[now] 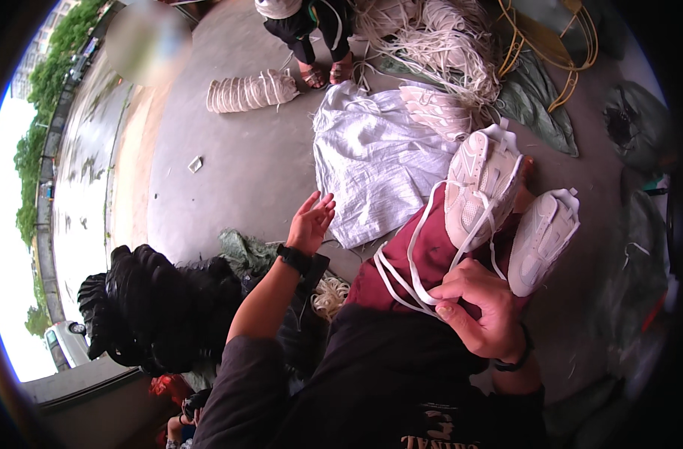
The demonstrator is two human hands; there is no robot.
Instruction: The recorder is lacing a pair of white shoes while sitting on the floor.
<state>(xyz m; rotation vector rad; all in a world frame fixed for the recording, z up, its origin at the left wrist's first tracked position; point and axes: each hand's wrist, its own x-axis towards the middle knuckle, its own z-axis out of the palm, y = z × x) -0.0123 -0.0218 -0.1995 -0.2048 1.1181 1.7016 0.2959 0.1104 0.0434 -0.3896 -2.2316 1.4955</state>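
Two pale beige sneakers lie across my dark red trouser legs: the left sneaker (465, 202) with a long white shoelace (414, 262) trailing from it, the right sneaker (542, 243) just beside it. My right hand (485, 308) is closed in a pinch, with the lace between thumb and forefinger. Loops of lace drape over my thigh to the left of that hand. My left hand (311, 224) is held out in the air, palm up with fingers apart, and holds nothing. It is near the edge of a white cloth (379, 157) on the floor.
More pale shoe pieces (435, 108) lie on the cloth. Behind are a rolled bundle of cord (252, 91), a heap of white laces (450, 45) and another person's sandalled feet (326, 73). Black plastic bags (162, 307) stand at my left, a dark green sack (633, 254) at my right.
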